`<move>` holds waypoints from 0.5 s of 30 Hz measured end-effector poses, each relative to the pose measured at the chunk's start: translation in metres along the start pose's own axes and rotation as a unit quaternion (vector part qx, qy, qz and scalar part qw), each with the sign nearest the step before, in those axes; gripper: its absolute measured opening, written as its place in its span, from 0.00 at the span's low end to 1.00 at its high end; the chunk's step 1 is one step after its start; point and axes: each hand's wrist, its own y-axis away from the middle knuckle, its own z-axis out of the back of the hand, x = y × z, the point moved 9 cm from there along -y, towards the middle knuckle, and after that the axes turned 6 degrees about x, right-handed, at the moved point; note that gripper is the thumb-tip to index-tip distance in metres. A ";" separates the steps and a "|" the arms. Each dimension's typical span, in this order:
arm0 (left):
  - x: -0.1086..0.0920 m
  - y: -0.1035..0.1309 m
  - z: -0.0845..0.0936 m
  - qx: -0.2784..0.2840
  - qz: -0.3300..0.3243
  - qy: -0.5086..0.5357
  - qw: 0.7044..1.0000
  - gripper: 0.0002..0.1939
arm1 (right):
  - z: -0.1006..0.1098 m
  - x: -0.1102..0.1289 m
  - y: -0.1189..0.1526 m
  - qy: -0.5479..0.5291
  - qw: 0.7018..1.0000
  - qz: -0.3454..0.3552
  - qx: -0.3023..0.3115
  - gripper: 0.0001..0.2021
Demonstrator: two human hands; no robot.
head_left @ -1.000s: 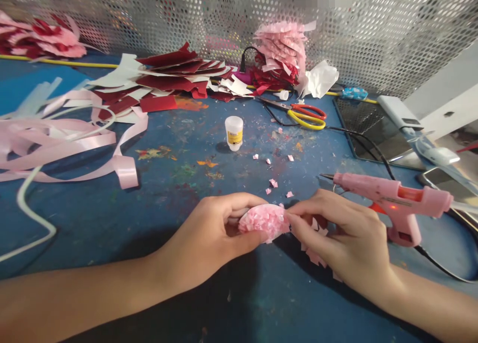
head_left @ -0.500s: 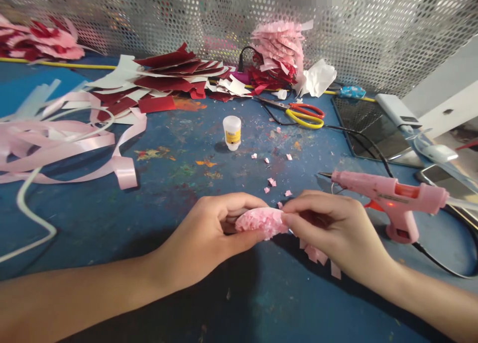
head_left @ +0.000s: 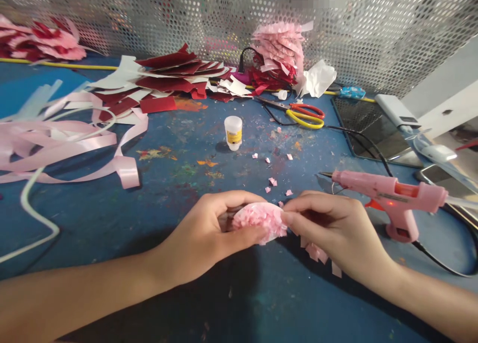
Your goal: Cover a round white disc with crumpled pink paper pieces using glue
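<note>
My left hand (head_left: pixel 220 223) grips a small white disc covered with pink crepe paper pieces (head_left: pixel 259 221), its thumb pressed along the near side. At the disc's right edge, the thumb and fingers of my right hand (head_left: pixel 324 218) are pinched together; whether they hold the rim or a tiny paper piece is hidden. Under my right hand lie pink paper scraps (head_left: pixel 316 252). Beyond the disc, several small pink paper bits (head_left: pixel 273 182) are scattered on the blue table (head_left: pixel 179 303). A small white bottle with a yellow label (head_left: pixel 233 134) stands farther back.
On the right lies a pink glue gun (head_left: pixel 392 193) with its light on. Scissors (head_left: pixel 304 116), a tablet (head_left: pixel 369 129) and cables are behind it. Pink ribbon (head_left: pixel 127 171) spreads over the left, below red and white paper pieces (head_left: pixel 168 79). A perforated metal panel (head_left: pixel 149 14) borders the back.
The disc has tilted so that more of its pink face and white rim faces me. Both hands keep nearly the same place.
</note>
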 end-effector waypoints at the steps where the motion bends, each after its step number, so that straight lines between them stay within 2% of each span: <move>1: 0.001 0.000 0.001 0.001 -0.006 0.011 1.000 0.11 | 0.000 0.000 0.000 -0.006 1.000 0.002 -0.001 0.07; 5: 0.001 0.001 0.003 0.015 -0.041 0.045 0.998 0.12 | -0.005 0.001 0.001 -0.028 1.000 0.000 0.010 0.07; 8: 0.007 0.003 0.001 0.029 -0.026 0.110 0.993 0.13 | -0.003 0.001 0.000 -0.039 0.999 -0.005 -0.003 0.07; 11: 0.012 0.006 -0.002 0.047 0.000 0.184 0.982 0.13 | 0.008 0.005 -0.005 0.003 0.999 0.005 -0.051 0.06; 15: 0.011 0.009 -0.004 0.059 0.004 0.188 0.980 0.13 | 0.023 0.018 -0.020 0.114 0.985 0.049 -0.118 0.05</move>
